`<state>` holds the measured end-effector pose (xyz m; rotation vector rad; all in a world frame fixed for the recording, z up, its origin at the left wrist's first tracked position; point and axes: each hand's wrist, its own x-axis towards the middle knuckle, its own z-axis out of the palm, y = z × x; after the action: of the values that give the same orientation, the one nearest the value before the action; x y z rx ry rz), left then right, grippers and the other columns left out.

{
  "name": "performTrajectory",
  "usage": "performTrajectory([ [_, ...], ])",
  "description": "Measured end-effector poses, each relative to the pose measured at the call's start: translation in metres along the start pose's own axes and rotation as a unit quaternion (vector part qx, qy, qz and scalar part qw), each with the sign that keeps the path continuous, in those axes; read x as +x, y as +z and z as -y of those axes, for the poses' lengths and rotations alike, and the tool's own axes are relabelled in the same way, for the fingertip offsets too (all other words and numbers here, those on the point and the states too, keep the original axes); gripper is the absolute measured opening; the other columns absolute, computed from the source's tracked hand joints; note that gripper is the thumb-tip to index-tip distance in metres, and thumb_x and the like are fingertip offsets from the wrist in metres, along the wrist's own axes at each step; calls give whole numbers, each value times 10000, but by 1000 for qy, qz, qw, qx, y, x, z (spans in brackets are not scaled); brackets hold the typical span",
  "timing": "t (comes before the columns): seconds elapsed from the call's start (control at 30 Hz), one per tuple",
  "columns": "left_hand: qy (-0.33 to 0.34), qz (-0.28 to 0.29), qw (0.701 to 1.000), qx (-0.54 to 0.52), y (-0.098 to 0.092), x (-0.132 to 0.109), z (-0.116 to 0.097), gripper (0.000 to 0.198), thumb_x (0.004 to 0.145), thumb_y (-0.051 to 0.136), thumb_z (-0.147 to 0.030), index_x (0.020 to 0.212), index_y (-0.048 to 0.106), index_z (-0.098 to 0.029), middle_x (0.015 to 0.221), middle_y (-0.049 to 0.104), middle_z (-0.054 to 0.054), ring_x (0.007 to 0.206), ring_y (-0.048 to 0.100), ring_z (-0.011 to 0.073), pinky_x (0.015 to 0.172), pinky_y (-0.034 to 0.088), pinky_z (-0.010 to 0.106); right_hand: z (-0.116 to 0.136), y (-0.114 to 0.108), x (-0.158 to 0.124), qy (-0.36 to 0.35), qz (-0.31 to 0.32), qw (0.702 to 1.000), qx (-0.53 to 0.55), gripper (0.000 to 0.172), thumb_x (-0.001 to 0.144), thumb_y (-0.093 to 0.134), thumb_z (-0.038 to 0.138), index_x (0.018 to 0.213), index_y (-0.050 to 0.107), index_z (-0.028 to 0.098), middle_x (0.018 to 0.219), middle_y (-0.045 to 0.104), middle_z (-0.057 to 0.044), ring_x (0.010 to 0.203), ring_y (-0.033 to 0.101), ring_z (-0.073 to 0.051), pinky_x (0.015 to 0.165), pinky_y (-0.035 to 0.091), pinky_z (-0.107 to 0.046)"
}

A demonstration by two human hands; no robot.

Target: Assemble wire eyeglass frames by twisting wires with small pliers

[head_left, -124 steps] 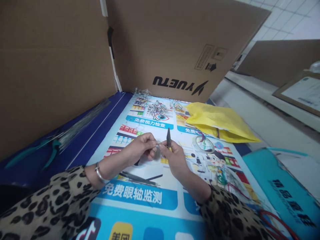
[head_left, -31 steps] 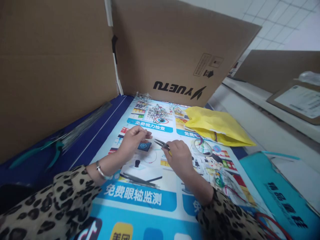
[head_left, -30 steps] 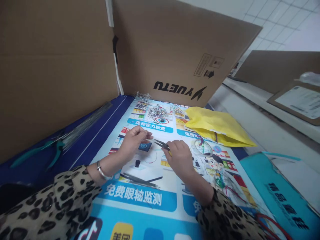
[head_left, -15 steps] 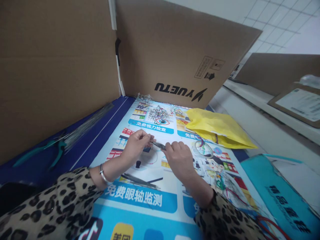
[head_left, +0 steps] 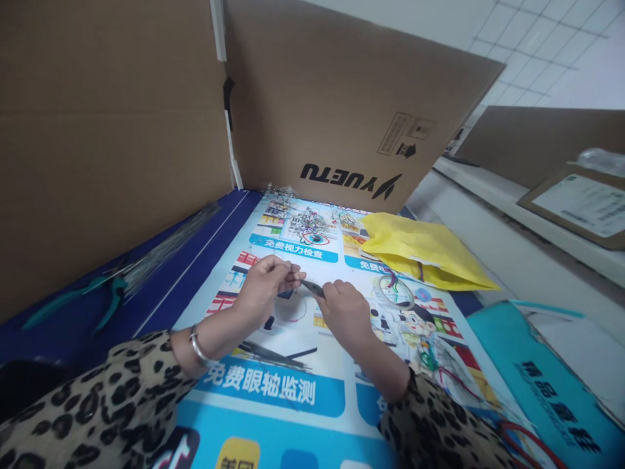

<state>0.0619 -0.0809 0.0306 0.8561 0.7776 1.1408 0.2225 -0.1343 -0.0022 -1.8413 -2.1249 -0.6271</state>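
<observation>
My right hand [head_left: 346, 312] is closed around dark needle-nose pliers [head_left: 312, 287], whose tapered jaws point left at my other hand. My left hand [head_left: 263, 280] pinches something at its fingertips, too small to make out, right by the plier tips. Below the fingers a thin curved line, perhaps wire, shows against the printed sheet [head_left: 273, 426]. Several dark thin rods [head_left: 278, 354] lie on the sheet under my left wrist. Farther back sits a tangled heap of fine wire bits [head_left: 312, 221].
Teal-handled pliers [head_left: 114, 303] and a bundle of straight wires [head_left: 166, 251] lie at the left. A yellow pouch [head_left: 424, 251], a clear ring-shaped roll [head_left: 394, 292] and a teal box [head_left: 541, 384] are at the right. Cardboard walls [head_left: 342, 98] rise behind and left.
The plier jaws have turned slightly and now look narrower at the left fingertips. My right hand has shifted a little left and down. The view has moved slightly.
</observation>
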Motion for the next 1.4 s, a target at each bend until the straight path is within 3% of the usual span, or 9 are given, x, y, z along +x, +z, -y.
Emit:
performTrajectory([
  [0.17,32,4,999,4,1,-2,1,228,697,644,-292,635,492,-134,773,633,44,746,648,170,652,506,281,9,2,-1,50,38,997,52,247,864,457,404,762,535,194,740,593,-31,719,529,-158,584,271,-261],
  [0.43,100,20,992,69,3,-9,-1,193,754,600,-325,714,556,-141,816,656,49,763,647,172,708,521,325,13,-4,0,68,100,982,147,234,879,425,371,772,526,188,746,615,-31,705,565,-152,584,320,-246],
  [0.73,56,44,997,11,-6,5,1,212,762,598,-322,694,506,-144,871,655,53,838,646,168,783,498,330,10,-6,-1,87,85,973,196,258,883,400,403,769,490,190,786,575,-35,754,531,-161,636,346,-242],
  [1.1,93,53,993,56,-2,0,2,197,780,580,-334,745,552,-142,879,656,66,869,645,191,815,501,353,16,-13,-3,71,152,936,309,297,869,398,426,696,457,193,689,536,1,644,482,-130,574,324,-232],
  [1.4,87,70,992,61,-3,0,2,199,765,593,-323,711,516,-148,901,658,65,862,647,189,794,498,337,16,-14,-2,78,158,934,311,309,858,417,427,656,453,195,637,518,17,594,468,-119,538,294,-228],
])
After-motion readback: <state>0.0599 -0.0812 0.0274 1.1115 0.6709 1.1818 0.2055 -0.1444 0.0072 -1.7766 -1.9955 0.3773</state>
